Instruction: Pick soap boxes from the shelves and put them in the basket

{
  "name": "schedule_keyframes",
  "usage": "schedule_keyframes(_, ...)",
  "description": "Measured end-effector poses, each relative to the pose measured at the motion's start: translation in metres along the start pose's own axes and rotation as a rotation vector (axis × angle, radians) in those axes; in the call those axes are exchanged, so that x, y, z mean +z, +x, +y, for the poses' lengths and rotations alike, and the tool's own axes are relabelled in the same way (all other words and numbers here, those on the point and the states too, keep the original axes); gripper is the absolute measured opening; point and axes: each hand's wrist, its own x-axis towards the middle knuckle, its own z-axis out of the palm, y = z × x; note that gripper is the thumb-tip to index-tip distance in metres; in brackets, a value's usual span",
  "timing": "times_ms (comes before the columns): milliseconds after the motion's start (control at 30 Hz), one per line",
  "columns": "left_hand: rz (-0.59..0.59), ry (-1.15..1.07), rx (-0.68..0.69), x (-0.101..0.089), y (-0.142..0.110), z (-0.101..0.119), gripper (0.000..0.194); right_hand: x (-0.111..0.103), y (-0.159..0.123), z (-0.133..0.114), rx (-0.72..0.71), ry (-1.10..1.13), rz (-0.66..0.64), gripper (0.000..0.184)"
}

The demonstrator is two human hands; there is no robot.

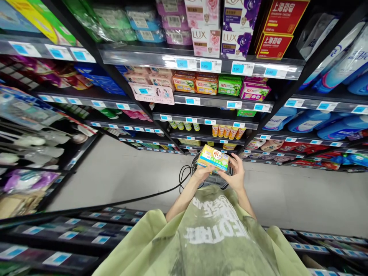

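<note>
A yellow, blue and green soap pack (213, 158) with a red-lettered label is held between both hands, tilted up toward me. My left hand (203, 173) grips its lower left edge, with the thumb along the front. At its right end, my right hand (236, 171) has its fingers curled round the corner and the thumb near the bottom edge. Below and behind the pack is a dark shopping basket (213, 179), partly hidden by the hands and my shirt.
In front stands a shelf rack with boxed soaps (206, 43), wrapped soap bars (206, 84) and orange-capped tubes (228, 131). Blue detergent bottles (309, 122) fill the right side. A black cable (146, 196) crosses the grey floor (120, 168). More shelves (71, 234) are behind me.
</note>
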Motion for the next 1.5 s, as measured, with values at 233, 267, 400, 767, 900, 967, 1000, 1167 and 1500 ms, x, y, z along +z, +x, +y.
schedule_keyframes(233, 0.065, 0.158, 0.091, 0.019, 0.003, -0.002, 0.069, -0.002, 0.002, 0.004, 0.176, 0.186, 0.127, 0.091)
schedule_keyframes(267, 0.071, 0.168, 0.096, 0.020, 0.003, -0.002, 0.068, -0.002, 0.002, 0.006, 0.193, 0.211, 0.142, 0.089)
schedule_keyframes(400, 0.106, 0.216, 0.083, 0.025, 0.004, -0.003, 0.067, -0.003, 0.002, 0.010, 0.257, 0.266, 0.165, 0.081)
schedule_keyframes(767, 0.199, 0.347, 0.164, 0.033, 0.005, 0.002, 0.062, -0.008, -0.001, 0.019, 0.319, 0.207, 0.207, 0.086)
schedule_keyframes(900, 0.188, 0.277, 0.140, 0.034, 0.006, 0.003, 0.064, -0.008, -0.001, 0.019, 0.338, 0.151, 0.215, 0.092)
schedule_keyframes(967, 0.189, 0.249, 0.140, 0.033, 0.006, 0.002, 0.065, -0.007, 0.000, 0.019, 0.353, 0.143, 0.216, 0.092)
schedule_keyframes(1000, 0.195, 0.235, 0.144, 0.032, 0.007, 0.002, 0.066, -0.006, 0.000, 0.020, 0.360, 0.143, 0.216, 0.091)
schedule_keyframes(1167, 0.316, 0.128, 0.193, 0.022, 0.009, -0.007, 0.079, -0.001, -0.002, 0.028, 0.397, 0.124, 0.164, 0.089)
schedule_keyframes(1500, 0.621, -0.136, 0.063, -0.055, -0.013, -0.059, 0.066, 0.025, -0.037, 0.071, 0.591, -0.200, -0.052, 0.086)
